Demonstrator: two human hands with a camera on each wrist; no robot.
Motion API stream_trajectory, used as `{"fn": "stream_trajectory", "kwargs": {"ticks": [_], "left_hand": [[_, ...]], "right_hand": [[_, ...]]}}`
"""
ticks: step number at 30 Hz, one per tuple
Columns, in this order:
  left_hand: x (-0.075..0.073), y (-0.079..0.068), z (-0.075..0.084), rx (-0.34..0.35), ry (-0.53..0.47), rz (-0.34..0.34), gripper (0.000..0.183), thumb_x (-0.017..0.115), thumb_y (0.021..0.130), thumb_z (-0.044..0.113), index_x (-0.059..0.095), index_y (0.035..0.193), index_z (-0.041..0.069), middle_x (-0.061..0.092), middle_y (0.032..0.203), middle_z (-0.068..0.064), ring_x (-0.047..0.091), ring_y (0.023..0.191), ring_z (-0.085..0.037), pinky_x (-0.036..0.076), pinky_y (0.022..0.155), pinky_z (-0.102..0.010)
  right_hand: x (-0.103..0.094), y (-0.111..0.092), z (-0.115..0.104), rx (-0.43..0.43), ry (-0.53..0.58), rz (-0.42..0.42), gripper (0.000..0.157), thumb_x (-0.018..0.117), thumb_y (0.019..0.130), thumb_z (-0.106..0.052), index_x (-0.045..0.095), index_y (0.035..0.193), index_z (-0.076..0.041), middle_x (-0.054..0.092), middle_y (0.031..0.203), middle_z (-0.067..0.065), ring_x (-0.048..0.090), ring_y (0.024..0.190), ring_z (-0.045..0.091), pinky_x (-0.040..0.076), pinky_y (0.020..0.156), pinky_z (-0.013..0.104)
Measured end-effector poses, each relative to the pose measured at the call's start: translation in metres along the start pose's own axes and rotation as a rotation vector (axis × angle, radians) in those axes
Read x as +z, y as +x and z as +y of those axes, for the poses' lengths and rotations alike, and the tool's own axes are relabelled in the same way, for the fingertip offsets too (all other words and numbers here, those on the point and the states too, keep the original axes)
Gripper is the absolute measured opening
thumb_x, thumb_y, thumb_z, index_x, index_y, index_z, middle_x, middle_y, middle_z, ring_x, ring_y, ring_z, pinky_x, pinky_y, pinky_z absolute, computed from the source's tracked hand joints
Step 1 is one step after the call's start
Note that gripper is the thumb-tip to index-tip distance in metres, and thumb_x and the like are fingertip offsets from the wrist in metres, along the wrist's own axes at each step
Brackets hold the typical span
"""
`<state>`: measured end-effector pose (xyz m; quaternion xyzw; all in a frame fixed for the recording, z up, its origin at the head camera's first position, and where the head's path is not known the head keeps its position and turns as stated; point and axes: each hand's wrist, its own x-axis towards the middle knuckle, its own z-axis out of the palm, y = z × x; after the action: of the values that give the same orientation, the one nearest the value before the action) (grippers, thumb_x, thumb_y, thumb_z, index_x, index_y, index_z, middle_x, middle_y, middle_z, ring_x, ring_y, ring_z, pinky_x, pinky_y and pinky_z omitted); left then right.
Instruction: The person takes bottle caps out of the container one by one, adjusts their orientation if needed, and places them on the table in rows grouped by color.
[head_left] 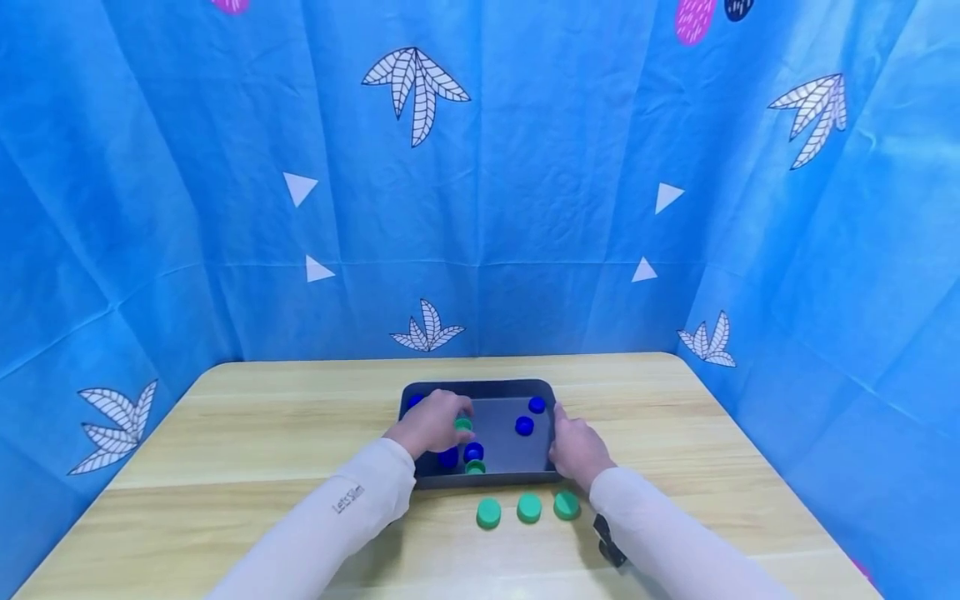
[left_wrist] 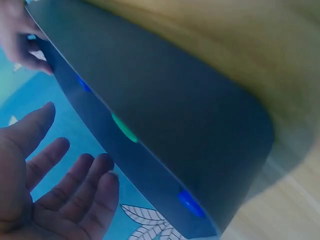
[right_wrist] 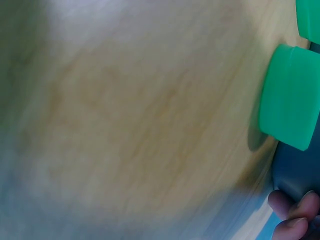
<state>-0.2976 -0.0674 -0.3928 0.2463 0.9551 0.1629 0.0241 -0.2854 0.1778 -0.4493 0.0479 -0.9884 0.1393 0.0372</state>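
While the right grip (head_left: pixel 579 448) holds the tray (head_left: pixel 517 478), the left (head_left: pixel 433 423) gapes.

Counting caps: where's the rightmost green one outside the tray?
In the head view, right of centre, the rightmost green cap lies on the table between the middle green cap and the right sleeve.

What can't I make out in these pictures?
- Head view: part of the tray floor, hidden by the left hand.
- Head view: what the dark object is; the right sleeve partly covers it.
- Left wrist view: most of the nearest blue cap, behind the tray's wall.
- Right wrist view: the upper green cap's full shape, cut off by the frame edge.
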Motion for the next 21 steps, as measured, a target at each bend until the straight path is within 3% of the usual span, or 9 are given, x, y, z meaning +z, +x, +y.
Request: {"fn": "stream_trajectory", "kwargs": {"ticks": [11, 18, 21], "left_hand": [[0.009, 0.021, -0.010, -0.116, 0.051, -0.103, 0.041, 0.077, 0.085, 0.024, 0.066, 0.122, 0.011, 0.064, 0.117, -0.009, 0.058, 0.105, -0.024, 0.048, 0.092, -0.042], [0.016, 0.027, -0.012, -0.166, 0.070, -0.146, 0.043, 0.078, 0.084, 0.026, 0.064, 0.122, 0.011, 0.063, 0.099, -0.005, 0.057, 0.088, -0.020, 0.051, 0.081, -0.039], [0.018, 0.027, -0.012, -0.169, 0.059, -0.150, 0.034, 0.078, 0.084, 0.025, 0.067, 0.113, 0.010, 0.061, 0.088, -0.004, 0.056, 0.081, -0.019, 0.051, 0.074, -0.037]], "right_hand": [[0.002, 0.000, 0.001, -0.016, 0.009, 0.012, 0.075, 0.068, 0.080, -0.002, 0.031, 0.145, 0.008, 0.057, 0.068, 0.013, 0.053, 0.054, 0.018, 0.049, 0.054, 0.033], [0.003, 0.001, 0.002, -0.020, 0.006, 0.019, 0.075, 0.067, 0.080, -0.002, 0.032, 0.145, 0.008, 0.058, 0.069, 0.014, 0.053, 0.054, 0.018, 0.049, 0.054, 0.033], [0.003, 0.002, 0.003, -0.025, 0.000, 0.025, 0.075, 0.068, 0.080, -0.002, 0.032, 0.145, 0.008, 0.056, 0.067, 0.012, 0.052, 0.054, 0.018, 0.049, 0.053, 0.033]]}}
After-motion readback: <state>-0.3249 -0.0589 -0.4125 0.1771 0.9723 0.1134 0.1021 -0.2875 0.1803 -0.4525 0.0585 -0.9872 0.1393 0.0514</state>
